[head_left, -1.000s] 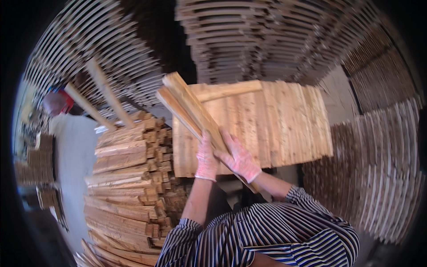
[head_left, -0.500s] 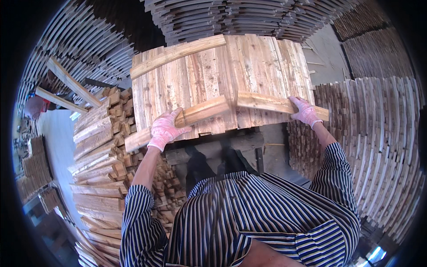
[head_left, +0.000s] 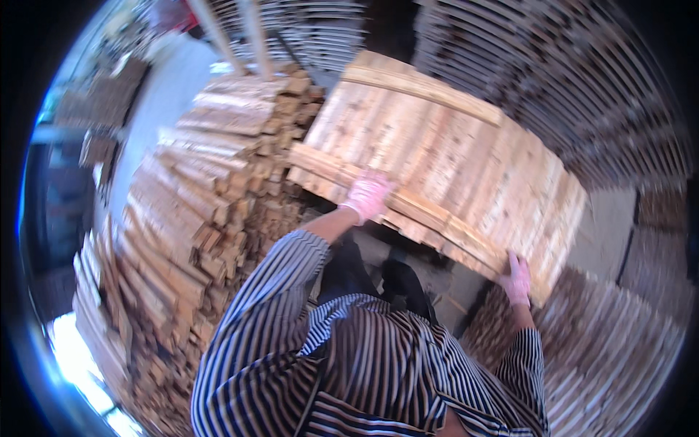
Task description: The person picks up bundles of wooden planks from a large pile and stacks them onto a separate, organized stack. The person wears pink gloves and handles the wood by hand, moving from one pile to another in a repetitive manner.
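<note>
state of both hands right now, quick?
Left hand: gloved, on the near crosswise planks; too blurred to tell if closed.
Right hand: gloved, at their right end; grip cannot be told.

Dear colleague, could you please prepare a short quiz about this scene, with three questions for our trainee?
1. Multiple choice: what colour is the glove on the left hand? A: black; B: pink; C: green.
2. Fill the gap: the pile of loose wood pieces lies to the ____ of the slatted panel.
3. True or false: both hands are at the far edge of the slatted panel.

Key: 1: B. 2: left. 3: False; the left hand and the right hand are at the near strips.
</note>
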The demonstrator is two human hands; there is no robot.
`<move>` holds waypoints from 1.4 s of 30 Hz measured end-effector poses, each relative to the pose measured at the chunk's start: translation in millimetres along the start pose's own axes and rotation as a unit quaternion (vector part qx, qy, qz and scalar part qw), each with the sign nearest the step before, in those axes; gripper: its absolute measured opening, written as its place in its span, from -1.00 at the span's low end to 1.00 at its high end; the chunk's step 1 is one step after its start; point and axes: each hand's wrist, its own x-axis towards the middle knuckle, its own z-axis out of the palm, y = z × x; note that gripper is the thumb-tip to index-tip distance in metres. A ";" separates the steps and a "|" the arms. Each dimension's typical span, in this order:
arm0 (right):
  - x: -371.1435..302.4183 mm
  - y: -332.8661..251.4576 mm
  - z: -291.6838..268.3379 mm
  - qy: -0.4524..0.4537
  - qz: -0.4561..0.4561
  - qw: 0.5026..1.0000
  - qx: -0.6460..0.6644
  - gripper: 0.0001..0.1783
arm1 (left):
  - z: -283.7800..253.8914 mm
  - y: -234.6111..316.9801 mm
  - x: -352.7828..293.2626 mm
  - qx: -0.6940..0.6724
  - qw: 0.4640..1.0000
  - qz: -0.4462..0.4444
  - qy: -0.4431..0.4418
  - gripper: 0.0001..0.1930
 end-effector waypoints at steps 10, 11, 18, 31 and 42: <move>45.5 -248.2 -8.0 -0.082 -0.102 0.978 0.160 0.07 | 34.2 24.3 -98.3 -0.262 0.887 -0.318 0.210 0.02; 52.2 -279.1 10.5 -0.063 -0.144 0.977 0.146 0.06 | 34.1 21.8 -116.3 -0.315 0.856 -0.339 0.230 0.02; 14.9 -605.2 12.8 -0.243 -0.448 0.803 0.309 -0.06 | 91.1 -37.5 -280.0 -0.468 0.520 -0.552 0.454 -0.09; -56.8 -844.4 48.2 -0.288 -0.470 0.833 0.046 0.32 | 12.0 -139.3 -343.6 -0.395 0.437 -0.548 0.594 -0.11; 57.4 -643.8 -87.5 -0.522 -0.436 0.694 0.236 0.12 | -78.9 -198.0 -323.3 -0.842 0.186 -0.094 0.497 -0.06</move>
